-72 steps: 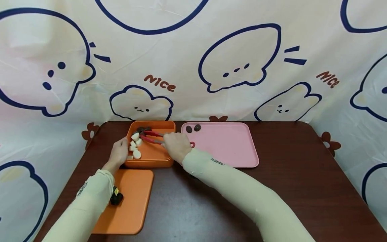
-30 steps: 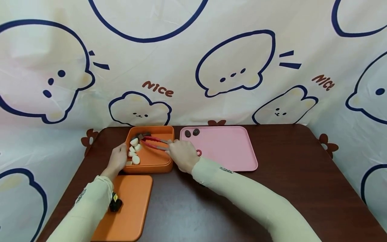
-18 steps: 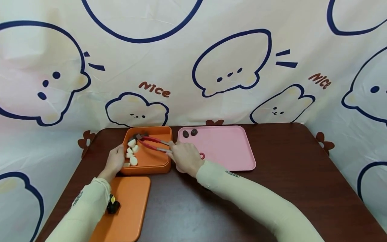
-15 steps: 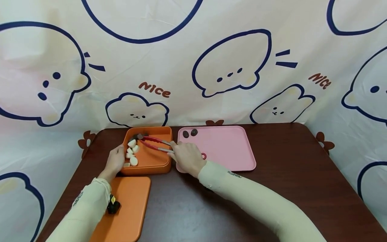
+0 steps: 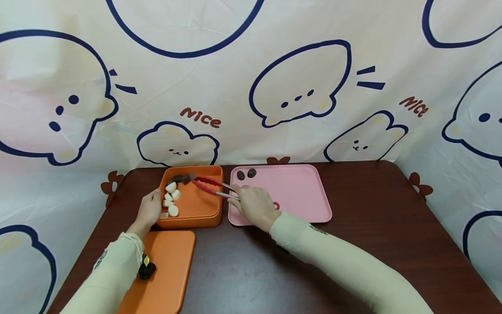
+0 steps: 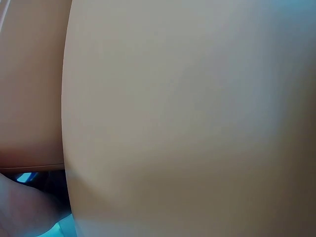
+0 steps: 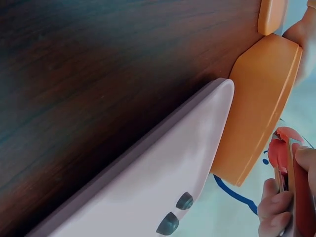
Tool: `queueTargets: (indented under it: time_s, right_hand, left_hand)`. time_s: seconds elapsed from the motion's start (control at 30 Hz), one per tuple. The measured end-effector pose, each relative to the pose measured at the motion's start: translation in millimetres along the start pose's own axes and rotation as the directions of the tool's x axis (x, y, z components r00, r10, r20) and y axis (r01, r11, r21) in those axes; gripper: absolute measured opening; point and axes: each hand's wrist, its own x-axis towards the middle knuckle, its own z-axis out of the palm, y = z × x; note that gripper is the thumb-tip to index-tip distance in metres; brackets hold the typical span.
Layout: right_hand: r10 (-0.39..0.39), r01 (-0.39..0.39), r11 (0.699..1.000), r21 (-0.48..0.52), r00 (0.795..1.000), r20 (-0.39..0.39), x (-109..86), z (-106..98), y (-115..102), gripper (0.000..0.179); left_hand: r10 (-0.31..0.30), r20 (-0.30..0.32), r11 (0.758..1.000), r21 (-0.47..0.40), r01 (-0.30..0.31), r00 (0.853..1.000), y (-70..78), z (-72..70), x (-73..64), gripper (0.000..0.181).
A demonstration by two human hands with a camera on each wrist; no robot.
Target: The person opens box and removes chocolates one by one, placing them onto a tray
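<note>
The lid (image 5: pixel 172 266) lies flat on the table (image 5: pixel 243 270). Beyond it, the left hand (image 5: pixel 150 209) grips the left wall of the box (image 5: pixel 201 203); the right hand (image 5: pixel 256 207) is clamped on the tongs (image 5: pixel 205 188). White pieces (image 5: pixel 173 210) line the box's left side. Farther, a dark piece (image 5: pixel 189 178) sits at the tongs' tips; the tray (image 5: pixel 298 192) bears two dark ovals (image 5: pixel 252 173) at its far left corner.

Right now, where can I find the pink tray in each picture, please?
Head: the pink tray sits slightly below and right of centre.
Left wrist: not visible.
Right wrist: lower middle, cut off by the bottom edge.
Shared landmark, head and right wrist views only: the orange box beside it.
</note>
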Motion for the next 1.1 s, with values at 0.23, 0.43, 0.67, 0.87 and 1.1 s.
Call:
queueTargets:
  time_s: [0.23, 0.43, 0.67, 0.87, 1.1]
  right_hand:
    - [-0.008, 0.009, 0.999, 0.037, 0.999, -0.049, -9.3, -6, 8, 0.033]
    - [-0.005, 0.01, 0.999, 0.046, 0.995, -0.101, -20.8, -15, 19, 0.033]
    - [0.016, -0.008, 0.998, 0.058, 0.99, -0.14, -32.9, -22, 37, 0.037]
    - [0.021, -0.011, 0.997, 0.075, 0.99, -0.138, -41.1, -26, 53, 0.03]
    - [0.089, -0.077, 0.991, 0.114, 0.991, -0.101, -47.0, -30, 72, 0.035]
  left_hand:
    - [-0.007, -0.053, 1.0, -0.005, 0.007, 0.999, 0.7, 3.1, 0.7, 0.065]
    - [-0.011, -0.017, 1.0, -0.018, 0.011, 1.0, 0.0, 2.0, -1.6, 0.065]
    - [-0.002, -0.021, 1.0, -0.006, 0.002, 1.0, 1.1, 1.2, 0.8, 0.069]
    - [-0.002, -0.052, 1.0, -0.008, 0.001, 0.999, 0.9, 2.9, 2.6, 0.066]
    - [0.008, -0.042, 1.0, -0.008, -0.008, 0.999, -1.1, 0.0, 5.1, 0.063]
